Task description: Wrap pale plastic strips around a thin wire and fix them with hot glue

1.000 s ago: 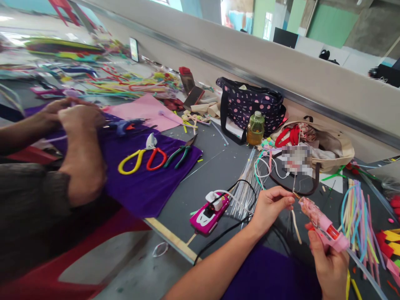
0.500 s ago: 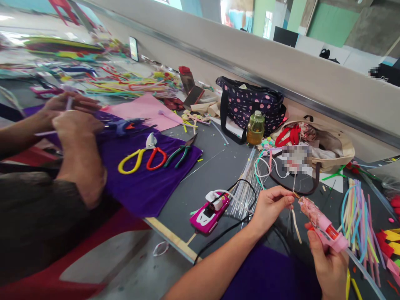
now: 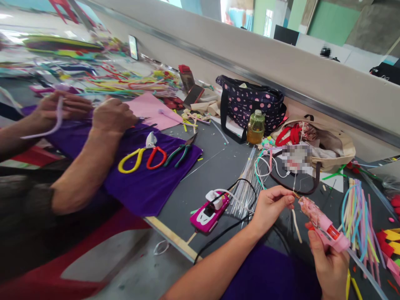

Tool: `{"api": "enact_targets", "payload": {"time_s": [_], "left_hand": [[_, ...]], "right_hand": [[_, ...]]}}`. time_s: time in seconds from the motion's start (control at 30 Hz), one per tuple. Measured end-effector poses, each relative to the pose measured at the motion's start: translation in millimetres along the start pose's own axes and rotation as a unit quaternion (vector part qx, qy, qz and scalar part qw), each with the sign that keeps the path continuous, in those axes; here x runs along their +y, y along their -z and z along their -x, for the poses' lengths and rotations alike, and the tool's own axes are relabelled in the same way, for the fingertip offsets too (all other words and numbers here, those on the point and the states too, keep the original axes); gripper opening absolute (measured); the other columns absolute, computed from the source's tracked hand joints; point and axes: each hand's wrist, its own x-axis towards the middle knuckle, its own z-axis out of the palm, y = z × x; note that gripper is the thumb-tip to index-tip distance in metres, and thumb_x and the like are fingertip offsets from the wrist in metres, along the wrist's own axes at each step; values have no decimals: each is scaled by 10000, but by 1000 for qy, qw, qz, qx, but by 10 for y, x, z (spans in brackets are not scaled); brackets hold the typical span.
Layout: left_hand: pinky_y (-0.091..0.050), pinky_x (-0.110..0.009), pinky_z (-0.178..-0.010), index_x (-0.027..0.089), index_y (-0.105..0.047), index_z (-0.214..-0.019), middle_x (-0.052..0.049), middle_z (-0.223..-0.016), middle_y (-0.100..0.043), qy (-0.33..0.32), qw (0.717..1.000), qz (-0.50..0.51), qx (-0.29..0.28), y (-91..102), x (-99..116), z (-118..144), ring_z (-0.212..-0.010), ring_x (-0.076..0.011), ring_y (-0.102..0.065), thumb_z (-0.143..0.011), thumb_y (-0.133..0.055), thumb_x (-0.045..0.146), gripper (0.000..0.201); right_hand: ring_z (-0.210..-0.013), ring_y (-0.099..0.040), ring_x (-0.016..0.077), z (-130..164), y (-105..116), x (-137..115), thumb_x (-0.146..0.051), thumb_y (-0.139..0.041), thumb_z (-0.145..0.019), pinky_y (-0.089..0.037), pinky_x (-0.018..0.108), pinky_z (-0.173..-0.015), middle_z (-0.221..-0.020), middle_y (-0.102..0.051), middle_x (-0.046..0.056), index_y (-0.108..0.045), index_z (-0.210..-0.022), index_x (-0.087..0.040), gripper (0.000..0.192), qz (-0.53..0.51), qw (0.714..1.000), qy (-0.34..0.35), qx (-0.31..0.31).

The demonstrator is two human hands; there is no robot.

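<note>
At the grey worktable's near edge, the right hand grips a pink glue gun, nozzle toward a thin stem pinched in the left hand; a co-worker's hands work above scissors.

The left hand is held at five o'clock, fingertips pinched together, forearm stretched from the lower edge. The right hand is curled closed at four o'clock, thumb raised.
</note>
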Motion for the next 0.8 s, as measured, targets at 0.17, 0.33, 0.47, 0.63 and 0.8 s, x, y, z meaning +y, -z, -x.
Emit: {"api": "enact_targets", "payload": {"time_s": [0.17,0.33,0.47,0.63,0.8], "left_hand": [[-476,-222,-564,132,-710,-715,-24,-682,-660,5,1000,0,5,-7,15,3,-556,-112,-601,-701,-758,298,173],[-476,-229,-575,128,-710,-726,-31,-699,-666,12,1000,0,15,-5,25,-1,-563,-116,-605,-694,-763,316,197],[-475,-230,-571,125,-711,-731,-28,-679,-658,25,999,-6,26,-2,36,1,-557,-118,-605,-682,-770,338,226],[-477,-228,-561,122,-712,-740,-20,-654,-645,32,999,5,31,-8,40,3,-546,-116,-605,-680,-774,334,229],[-489,-228,-569,123,-711,-746,-27,-710,-654,32,999,21,8,-22,41,11,-569,-112,-607,-679,-776,328,225]], "right_hand": [[-721,-705,244,0,1,40,-550,-623,-768,-539,280,-637,-814,-751,89,-746,-872,-155,426,-2,1000,5,6],[-787,-703,263,12,-9,-4,-534,-622,-780,-552,314,-688,-879,-748,112,-740,-898,-138,430,-22,999,-26,15],[-806,-701,274,30,-14,-59,-545,-622,-780,-563,335,-683,-903,-743,123,-738,-883,-139,435,-46,998,-43,30],[-760,-703,268,23,-28,-96,-548,-659,-753,-575,340,-655,-854,-743,129,-733,-839,-134,430,-106,992,-61,45],[-758,-701,268,17,-34,-102,-546,-676,-739,-579,330,-629,-878,-740,136,-738,-862,-126,442,-116,990,-78,35]]}}
